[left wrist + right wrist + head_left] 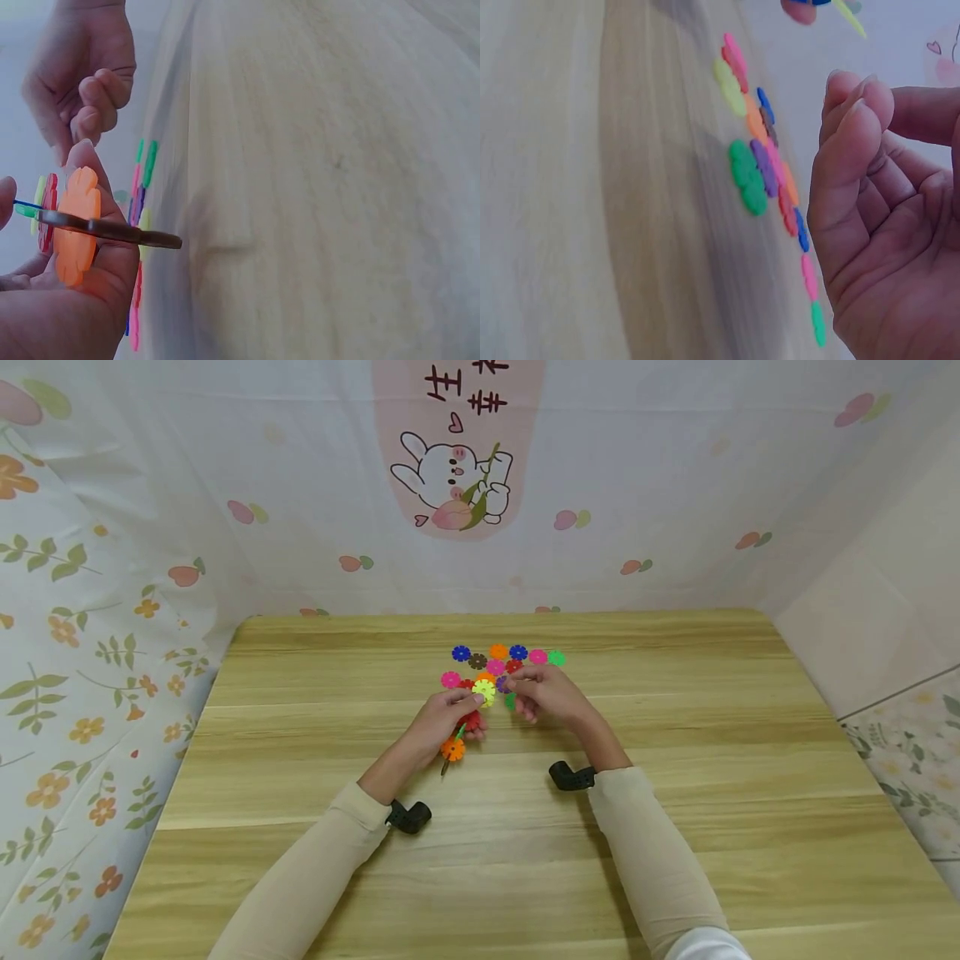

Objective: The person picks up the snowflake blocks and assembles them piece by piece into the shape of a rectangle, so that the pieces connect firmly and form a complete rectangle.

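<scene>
Several notched flower-shaped plastic discs are joined edge to edge in a chain. My left hand (442, 722) holds this chain, the thumb near a yellow disc (483, 692) at its upper end. Lower on it are a red disc (48, 214), an orange disc (77, 225) and a brown disc (112, 231) standing crosswise. A blue disc edge shows beside the left thumb. My right hand (551, 693) is just to the right, apart from the chain. Its thumb and fingertips meet in the right wrist view, with nothing visible between them.
Loose discs lie flat on the wooden table (675, 735) beyond the hands, among them a blue disc (461, 653), a pink disc (537, 657) and a green disc (748, 178). A printed cloth (300, 485) hangs behind the table's far edge.
</scene>
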Available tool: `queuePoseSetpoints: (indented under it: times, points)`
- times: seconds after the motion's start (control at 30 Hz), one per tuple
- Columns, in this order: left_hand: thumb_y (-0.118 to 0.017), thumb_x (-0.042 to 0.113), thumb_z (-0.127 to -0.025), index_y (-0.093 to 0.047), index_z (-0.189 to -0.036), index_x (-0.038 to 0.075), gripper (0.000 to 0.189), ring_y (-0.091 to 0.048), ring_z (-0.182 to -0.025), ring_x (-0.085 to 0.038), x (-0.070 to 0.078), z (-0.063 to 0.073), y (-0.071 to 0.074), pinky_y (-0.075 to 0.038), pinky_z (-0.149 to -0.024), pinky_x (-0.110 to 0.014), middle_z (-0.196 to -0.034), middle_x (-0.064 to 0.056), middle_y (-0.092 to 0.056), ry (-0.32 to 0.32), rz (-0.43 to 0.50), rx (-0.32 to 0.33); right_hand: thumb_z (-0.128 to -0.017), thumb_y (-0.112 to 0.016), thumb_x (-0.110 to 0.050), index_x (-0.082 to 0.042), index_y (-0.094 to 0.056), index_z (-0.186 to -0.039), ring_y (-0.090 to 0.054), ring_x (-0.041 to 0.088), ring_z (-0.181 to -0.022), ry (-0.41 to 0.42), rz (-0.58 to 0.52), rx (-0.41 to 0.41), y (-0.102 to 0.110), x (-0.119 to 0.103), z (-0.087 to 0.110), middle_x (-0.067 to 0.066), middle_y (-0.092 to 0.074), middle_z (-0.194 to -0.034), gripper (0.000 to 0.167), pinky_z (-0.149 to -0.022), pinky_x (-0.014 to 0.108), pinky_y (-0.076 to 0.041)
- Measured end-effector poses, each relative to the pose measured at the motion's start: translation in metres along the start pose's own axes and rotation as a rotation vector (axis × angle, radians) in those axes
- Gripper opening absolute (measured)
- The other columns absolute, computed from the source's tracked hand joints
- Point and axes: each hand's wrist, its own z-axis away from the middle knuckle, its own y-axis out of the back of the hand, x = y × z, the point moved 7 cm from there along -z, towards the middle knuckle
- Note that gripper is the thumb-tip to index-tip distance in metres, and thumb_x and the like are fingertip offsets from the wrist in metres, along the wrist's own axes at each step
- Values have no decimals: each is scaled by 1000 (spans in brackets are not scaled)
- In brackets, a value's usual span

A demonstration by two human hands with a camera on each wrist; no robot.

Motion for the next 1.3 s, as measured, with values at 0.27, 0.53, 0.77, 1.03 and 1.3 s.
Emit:
queuePoseSetpoints:
  times: [0.27, 0.53, 0.77, 1.03, 1.3]
  points:
    - [-54, 28, -101, -54, -119, -10, 42, -66, -67, -18, -4, 1, 4, -56, -67, -26, -78, -10, -67, 32, 37, 20, -99, -56, -22, -3, -65, -116, -55, 16, -50, -43, 39, 60, 8, 10, 3, 8, -61, -65, 27, -51, 27, -52]
    - [-54, 27, -101, -53, -118, -11, 41, -66, -67, -18, -3, 1, 4, -56, -67, -27, -78, -10, -67, 42, 58, 24, -97, -59, -16, -2, -62, -117, -54, 15, -48, -93, 80, 66, 11, 18, 3, 8, -60, -65, 25, -50, 27, -53]
    - [-57, 27, -100, -52, -117, -10, 41, -66, -67, -17, -4, 0, 3, -56, -66, -26, -76, -8, -67, 39, 66, 18, -93, -65, -14, -3, -61, -119, -53, 14, -45, -85, 144, 61, 11, 25, 0, 6, -61, -63, 29, -48, 28, -53]
    - [-58, 25, -99, -51, -117, -11, 41, -65, -66, -17, -5, 0, 2, -54, -65, -25, -75, -8, -66, 41, 72, 11, -91, -66, -11, -2, -59, -119, -52, 13, -44, -106, 178, 68, 6, 24, 3, 6, -60, -62, 30, -47, 27, -52]
    - [-58, 23, -99, -52, -120, -10, 39, -65, -65, -17, -6, 1, 2, -56, -65, -26, -76, -7, -66, 38, 68, 23, -89, -68, -8, 5, -55, -111, -53, 12, -44, -137, 180, 49, 6, 26, 1, 6, -59, -62, 28, -47, 25, -52]
